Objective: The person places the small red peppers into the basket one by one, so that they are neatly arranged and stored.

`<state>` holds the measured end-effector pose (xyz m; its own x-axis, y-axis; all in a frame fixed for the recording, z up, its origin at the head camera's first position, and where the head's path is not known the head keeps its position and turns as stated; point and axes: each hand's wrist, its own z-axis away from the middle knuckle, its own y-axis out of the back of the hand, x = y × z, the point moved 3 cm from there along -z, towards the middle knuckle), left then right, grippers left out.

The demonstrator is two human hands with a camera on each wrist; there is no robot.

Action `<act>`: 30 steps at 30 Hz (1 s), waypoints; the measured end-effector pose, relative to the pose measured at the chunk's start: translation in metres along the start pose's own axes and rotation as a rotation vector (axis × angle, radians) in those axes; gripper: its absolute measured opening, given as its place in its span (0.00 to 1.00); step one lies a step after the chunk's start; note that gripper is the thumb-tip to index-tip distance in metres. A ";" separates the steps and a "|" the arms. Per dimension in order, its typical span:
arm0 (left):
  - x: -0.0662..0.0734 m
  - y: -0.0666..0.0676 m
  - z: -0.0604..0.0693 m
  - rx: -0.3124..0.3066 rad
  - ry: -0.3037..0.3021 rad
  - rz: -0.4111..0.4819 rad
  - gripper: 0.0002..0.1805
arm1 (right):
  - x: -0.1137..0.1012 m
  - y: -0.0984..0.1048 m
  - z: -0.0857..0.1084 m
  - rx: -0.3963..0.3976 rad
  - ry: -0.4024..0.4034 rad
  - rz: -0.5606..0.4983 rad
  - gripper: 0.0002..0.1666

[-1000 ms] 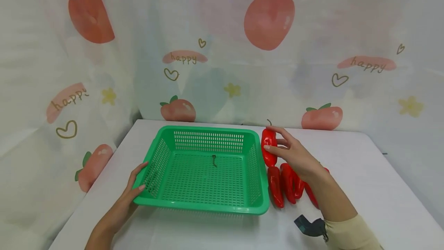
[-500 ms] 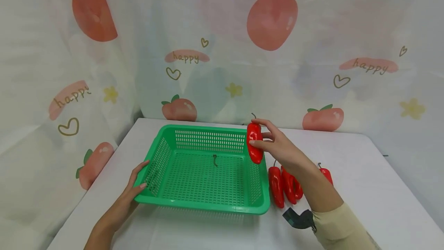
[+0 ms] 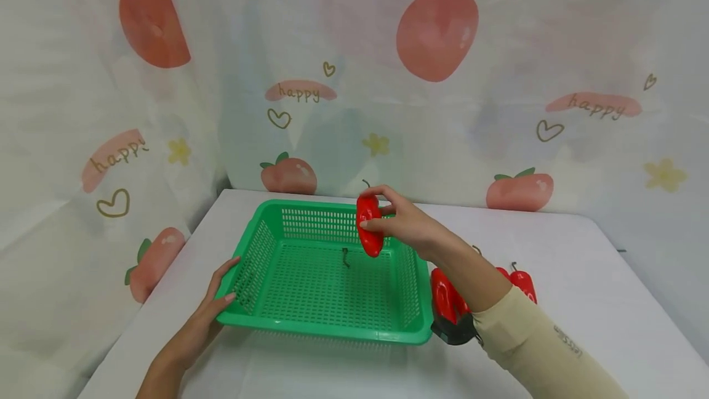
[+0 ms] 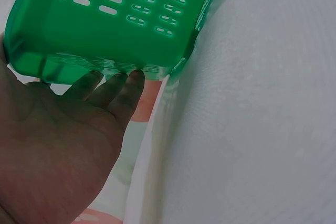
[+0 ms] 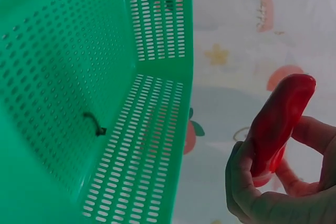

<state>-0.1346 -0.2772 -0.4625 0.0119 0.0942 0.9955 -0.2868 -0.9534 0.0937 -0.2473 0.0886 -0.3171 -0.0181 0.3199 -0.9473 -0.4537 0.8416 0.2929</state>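
My right hand (image 3: pixel 407 220) pinches a red chili pepper (image 3: pixel 370 236) between thumb and fingers, its curved stem pointing up. The pepper is above the right back part of a green plastic basket (image 3: pixel 327 332) with slotted walls. In the right wrist view, fingers curl round the pepper (image 5: pixel 281 119), and the basket (image 5: pixel 184 72) stands beside it. My left hand (image 3: pixel 199 319) holds the basket's left rim, thumb on top. In the left wrist view, fingertips (image 4: pixel 137 80) touch the basket's outer wall (image 4: pixel 94 30). A small dark stem (image 3: pixel 346 257) lies on the basket floor.
Several red peppers (image 3: pixel 443 294) lie on the white table (image 3: pixel 565 325) right of the basket, partly hidden by my right forearm and a dark strap-like piece (image 3: pixel 455 330) at the wrist. A fruit-patterned cloth (image 3: pixel 354 48) hangs behind.
My right hand has lifted the red chili pepper from beside the basket's right rim and carried it left over the basket. The left hand stays at the left rim.
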 end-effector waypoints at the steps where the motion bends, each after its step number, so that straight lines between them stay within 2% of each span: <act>1: 0.000 0.000 0.000 -0.001 0.002 -0.002 0.32 | -0.003 -0.002 -0.002 -0.008 0.000 -0.005 0.34; 8: -0.002 0.001 -0.002 -0.006 -0.004 0.002 0.32 | -0.012 -0.025 -0.020 -0.032 -0.016 -0.043 0.33; 12: -0.003 0.003 -0.001 -0.013 -0.013 0.005 0.32 | -0.013 -0.044 -0.028 -0.045 -0.025 -0.076 0.32; 19: -0.003 0.006 0.003 -0.025 -0.018 0.016 0.33 | -0.018 -0.079 -0.043 -0.112 -0.017 -0.121 0.35; 30: -0.002 0.003 0.000 -0.015 0.002 -0.005 0.33 | -0.011 -0.101 -0.069 -0.131 0.026 -0.125 0.33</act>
<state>-0.1357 -0.2803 -0.4642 0.0113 0.0999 0.9949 -0.3008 -0.9486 0.0986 -0.2625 -0.0296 -0.3448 0.0231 0.2035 -0.9788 -0.5661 0.8096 0.1550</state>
